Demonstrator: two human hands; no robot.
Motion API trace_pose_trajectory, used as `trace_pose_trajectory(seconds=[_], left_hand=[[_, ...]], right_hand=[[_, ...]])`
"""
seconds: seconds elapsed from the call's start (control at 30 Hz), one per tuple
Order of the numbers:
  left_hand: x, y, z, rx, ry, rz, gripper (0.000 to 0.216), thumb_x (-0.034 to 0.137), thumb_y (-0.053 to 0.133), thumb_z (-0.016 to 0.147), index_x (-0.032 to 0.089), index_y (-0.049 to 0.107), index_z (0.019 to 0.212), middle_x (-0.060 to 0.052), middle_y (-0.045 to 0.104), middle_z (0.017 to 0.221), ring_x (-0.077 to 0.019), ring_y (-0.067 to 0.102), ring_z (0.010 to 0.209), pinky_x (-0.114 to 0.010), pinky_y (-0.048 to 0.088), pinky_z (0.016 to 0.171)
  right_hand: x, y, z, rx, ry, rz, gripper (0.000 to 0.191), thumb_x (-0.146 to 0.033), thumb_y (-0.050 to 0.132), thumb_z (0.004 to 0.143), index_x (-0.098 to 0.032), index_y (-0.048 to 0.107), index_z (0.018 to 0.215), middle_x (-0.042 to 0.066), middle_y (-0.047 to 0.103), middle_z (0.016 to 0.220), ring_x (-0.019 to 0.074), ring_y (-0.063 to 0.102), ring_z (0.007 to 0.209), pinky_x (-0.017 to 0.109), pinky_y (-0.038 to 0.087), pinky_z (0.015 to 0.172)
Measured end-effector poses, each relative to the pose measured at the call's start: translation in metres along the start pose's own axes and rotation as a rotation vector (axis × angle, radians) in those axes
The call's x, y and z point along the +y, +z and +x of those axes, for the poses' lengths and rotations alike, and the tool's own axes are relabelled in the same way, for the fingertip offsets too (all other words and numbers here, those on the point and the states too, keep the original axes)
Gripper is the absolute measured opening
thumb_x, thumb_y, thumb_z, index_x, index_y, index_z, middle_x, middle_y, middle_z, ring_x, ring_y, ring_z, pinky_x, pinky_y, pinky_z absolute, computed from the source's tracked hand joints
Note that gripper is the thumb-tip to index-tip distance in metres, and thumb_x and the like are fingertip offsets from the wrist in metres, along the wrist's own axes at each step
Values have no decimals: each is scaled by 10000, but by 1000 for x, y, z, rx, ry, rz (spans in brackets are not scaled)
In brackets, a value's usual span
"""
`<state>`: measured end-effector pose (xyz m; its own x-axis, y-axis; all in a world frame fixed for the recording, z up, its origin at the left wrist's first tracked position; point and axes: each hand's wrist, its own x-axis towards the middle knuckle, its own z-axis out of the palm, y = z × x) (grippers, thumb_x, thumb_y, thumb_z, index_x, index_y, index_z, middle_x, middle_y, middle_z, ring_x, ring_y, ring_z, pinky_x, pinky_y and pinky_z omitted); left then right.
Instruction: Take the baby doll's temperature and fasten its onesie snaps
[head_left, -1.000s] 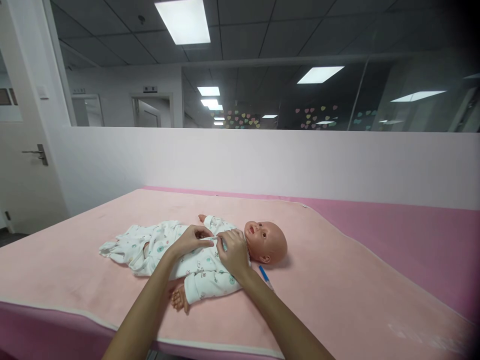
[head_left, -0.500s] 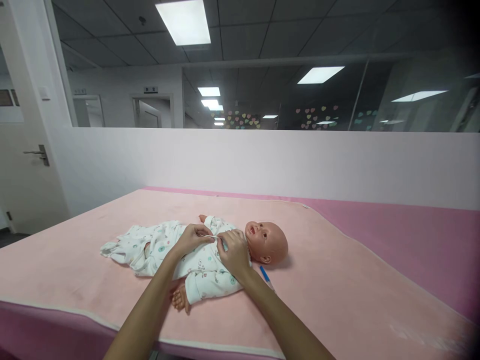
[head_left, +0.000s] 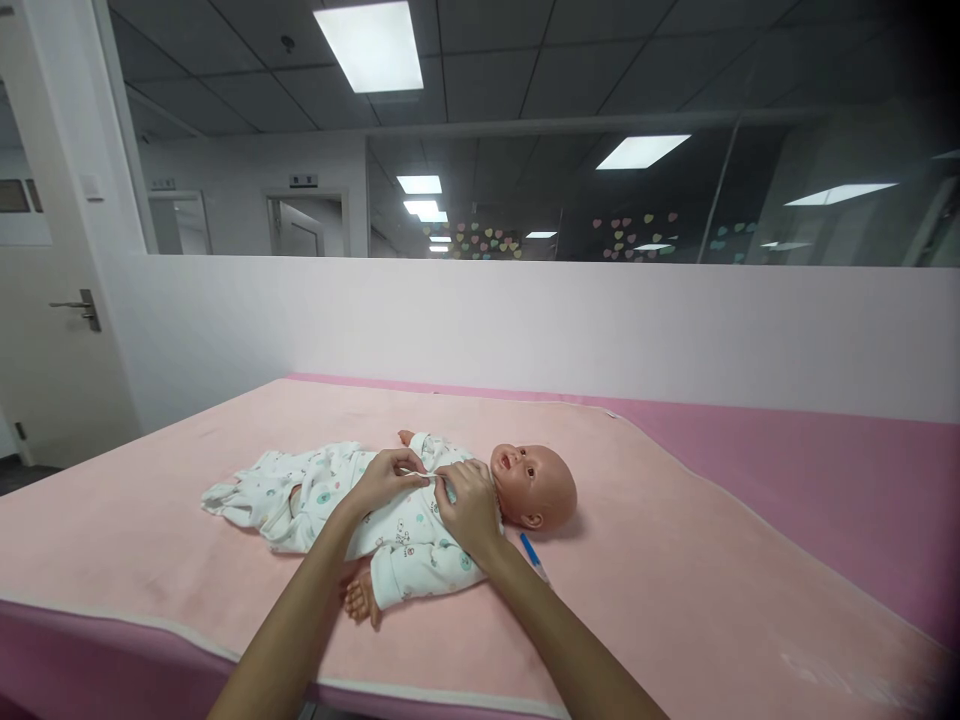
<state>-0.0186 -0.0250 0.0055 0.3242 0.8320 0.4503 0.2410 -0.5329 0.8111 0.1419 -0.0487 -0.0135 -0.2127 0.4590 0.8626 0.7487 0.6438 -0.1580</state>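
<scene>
A baby doll (head_left: 534, 487) lies on its back with its head to the right, dressed in a white printed baby outfit (head_left: 409, 535). Over its chest, my left hand (head_left: 386, 482) pinches a thin white strip of the outfit between thumb and fingers. My right hand (head_left: 469, 500) grips the same strip from the other side, close to the doll's neck. The fingertips nearly meet, and a short stretch of white cloth shows between them. Whether the strip is an edge or a tie, I cannot tell. One doll hand (head_left: 362, 600) pokes out of the near sleeve.
The doll rests on a pink padded mat (head_left: 675, 600) with a pale edge. A blue-capped pen-like object (head_left: 531, 550) lies beside my right forearm, partly covered by it. Behind the mat stands a white wall (head_left: 525, 325) with a window above. A door (head_left: 64, 350) is at the left.
</scene>
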Motion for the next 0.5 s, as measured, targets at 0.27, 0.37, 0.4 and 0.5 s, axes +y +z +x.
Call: trace_pose_trajectory(seconds=[0.27, 0.37, 0.4, 0.5], left_hand=[[0, 2, -1, 49, -1, 38, 231, 352, 668, 633, 138, 584, 662, 5, 583, 595, -118, 514, 576, -211, 376, 531], [0, 2, -1, 49, -14, 55, 230, 352, 656, 642, 144, 562, 668, 10, 578, 601, -111, 502, 563, -202, 353, 514], [0, 2, -2, 48, -22, 55, 235, 355, 654, 642, 146, 551, 669, 12, 578, 603, -110, 501, 562, -199, 346, 510], [0, 2, -2, 42, -42, 51, 251, 367, 649, 645, 151, 522, 664, 18, 567, 595, -103, 487, 544, -191, 326, 494]], right_hand=[[0, -1, 0, -5, 14, 21, 131, -124, 449, 775, -186, 549, 716, 2, 600, 685, 131, 489, 676, 290, 312, 746], [0, -1, 0, -7, 18, 28, 133, -131, 444, 783, -186, 550, 725, 3, 605, 694, 130, 491, 675, 291, 311, 751], [0, 0, 0, -10, 22, 28, 133, -133, 443, 784, -186, 550, 724, 2, 605, 694, 130, 491, 674, 293, 311, 755], [0, 1, 0, -18, 31, 21, 129, -138, 449, 784, -187, 550, 721, -2, 605, 691, 131, 489, 675, 297, 308, 771]])
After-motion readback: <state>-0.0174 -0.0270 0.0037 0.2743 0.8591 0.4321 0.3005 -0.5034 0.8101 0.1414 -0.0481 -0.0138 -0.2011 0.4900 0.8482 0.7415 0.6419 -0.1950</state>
